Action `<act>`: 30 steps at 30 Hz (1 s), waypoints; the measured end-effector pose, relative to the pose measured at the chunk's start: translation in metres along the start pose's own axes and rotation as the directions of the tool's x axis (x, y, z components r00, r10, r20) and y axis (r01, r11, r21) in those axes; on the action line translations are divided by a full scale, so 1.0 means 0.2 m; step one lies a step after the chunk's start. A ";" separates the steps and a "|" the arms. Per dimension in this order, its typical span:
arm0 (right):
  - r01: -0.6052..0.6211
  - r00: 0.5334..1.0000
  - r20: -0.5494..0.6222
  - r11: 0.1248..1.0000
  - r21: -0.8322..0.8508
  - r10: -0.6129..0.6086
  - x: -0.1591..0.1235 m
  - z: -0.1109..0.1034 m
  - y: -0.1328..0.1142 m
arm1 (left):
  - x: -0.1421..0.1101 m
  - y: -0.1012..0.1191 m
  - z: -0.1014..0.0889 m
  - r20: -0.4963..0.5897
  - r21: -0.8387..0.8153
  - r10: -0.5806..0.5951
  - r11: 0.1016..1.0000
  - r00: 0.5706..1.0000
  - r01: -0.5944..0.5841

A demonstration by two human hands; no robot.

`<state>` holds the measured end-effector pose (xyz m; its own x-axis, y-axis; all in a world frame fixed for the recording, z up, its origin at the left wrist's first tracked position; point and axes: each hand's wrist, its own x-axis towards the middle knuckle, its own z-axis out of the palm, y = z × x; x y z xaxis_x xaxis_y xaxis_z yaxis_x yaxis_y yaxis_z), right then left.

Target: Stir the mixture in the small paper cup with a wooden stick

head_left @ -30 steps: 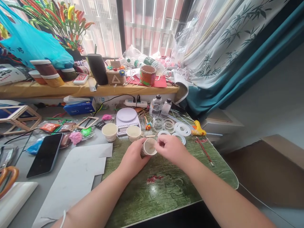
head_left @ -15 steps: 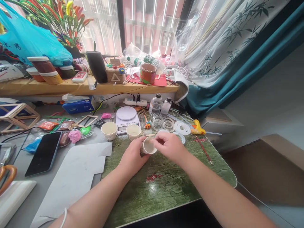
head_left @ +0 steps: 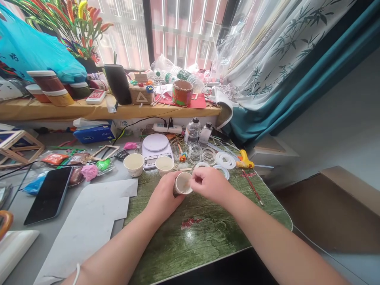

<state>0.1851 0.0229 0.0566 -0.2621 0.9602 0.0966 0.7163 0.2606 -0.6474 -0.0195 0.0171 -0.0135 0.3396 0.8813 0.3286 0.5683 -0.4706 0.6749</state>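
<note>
My left hand [head_left: 165, 190] is wrapped round a small paper cup [head_left: 183, 183], whose mouth tilts toward me. At the cup's right rim, my right hand [head_left: 212, 183] is closed in a pinch; whatever lies between its fingertips is too small to make out. Two more paper cups, a left one [head_left: 133, 164] and a nearer one [head_left: 164, 165], stand just beyond my left hand. Behind them is a white kitchen scale [head_left: 156, 148]. Clear ring moulds [head_left: 196, 153] and white silicone rings [head_left: 225, 160] lie past my right hand.
Two clear bottles [head_left: 192, 131] stand behind the rings. A yellow glue gun [head_left: 245, 159] and a red pencil [head_left: 252, 186] lie at the right. On the left are a phone [head_left: 49, 194], white paper [head_left: 89, 213] and a blue tissue pack [head_left: 95, 132]. The green tabletop [head_left: 213, 237] ends close to me.
The whole view has shifted slightly. My left hand still holds the cup, and my right hand stays pinched at its rim with only a small movement.
</note>
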 end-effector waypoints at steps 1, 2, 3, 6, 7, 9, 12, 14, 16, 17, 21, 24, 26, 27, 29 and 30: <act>0.000 0.999 -0.034 1.000 -0.007 0.000 0.00 0.00 0.00 | 0.00 0.00 0.00 0.000 0.008 0.025 1.000 1.000 -0.025; 0.008 0.998 -0.060 1.000 0.001 -0.008 0.00 0.00 0.00 | 0.01 0.00 -0.01 0.003 0.017 0.049 0.999 0.999 -0.049; 0.028 0.998 -0.058 0.999 0.020 -0.026 0.00 -0.01 0.00 | 0.01 0.01 -0.01 0.009 0.024 0.066 0.997 0.998 -0.066; 0.070 0.997 0.013 0.996 0.052 -0.070 -0.01 -0.01 0.01 | 0.01 0.01 -0.02 0.025 0.033 0.075 0.997 0.997 -0.076; 0.060 0.998 -0.005 0.997 0.041 -0.060 -0.02 -0.01 0.01 | 0.01 0.01 -0.02 0.027 0.034 0.071 0.997 0.997 -0.072; 0.041 0.998 -0.056 0.998 0.042 -0.039 -0.03 -0.01 0.01 | 0.01 0.02 -0.02 0.029 0.035 0.065 0.997 0.997 -0.066; 0.067 0.998 0.012 0.994 0.085 -0.068 -0.04 -0.02 0.01 | 0.01 0.02 -0.02 0.030 0.029 0.050 0.998 0.998 -0.051; 0.055 0.998 0.005 0.994 0.093 -0.055 -0.05 -0.02 0.01 | 0.02 0.03 -0.02 0.030 0.013 0.035 0.999 0.999 -0.036; 0.025 0.997 -0.071 0.993 0.114 -0.017 -0.07 -0.02 0.00 | 0.02 0.04 -0.02 0.039 -0.018 0.029 0.999 0.999 -0.029; 0.020 0.996 -0.093 0.991 0.132 -0.008 -0.07 -0.03 0.00 | 0.02 0.05 -0.02 0.044 -0.033 0.023 0.999 0.999 -0.021; 0.040 0.997 -0.074 0.985 0.171 -0.027 -0.09 -0.04 -0.01 | 0.02 0.07 -0.03 0.057 -0.046 -0.029 0.998 0.998 0.032; 0.040 0.998 -0.060 0.985 0.169 -0.030 -0.10 -0.04 -0.01 | 0.01 0.07 -0.03 0.059 -0.047 -0.048 0.998 0.997 0.051; 0.035 0.998 -0.052 0.986 0.166 -0.027 -0.10 -0.03 -0.01 | 0.02 0.07 -0.03 0.058 -0.056 -0.047 0.997 0.997 0.051; 0.034 0.998 -0.049 0.986 0.165 -0.026 -0.10 -0.03 -0.01 | 0.02 0.07 -0.03 0.056 -0.061 -0.044 0.997 0.997 0.047; 0.036 0.999 -0.047 0.986 0.166 -0.028 -0.11 -0.02 0.00 | 0.02 0.08 -0.04 0.062 -0.069 -0.031 0.997 0.998 0.035; 0.037 0.998 -0.046 0.985 0.167 -0.029 -0.11 -0.02 0.00 | 0.02 0.08 -0.04 0.070 -0.071 -0.021 0.997 0.997 0.026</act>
<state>0.1929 0.0023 0.0581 -0.2525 0.9558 0.1505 0.5882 0.2752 -0.7604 -0.0150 0.0140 0.0043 0.3791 0.8861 0.2668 0.5222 -0.4429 0.7288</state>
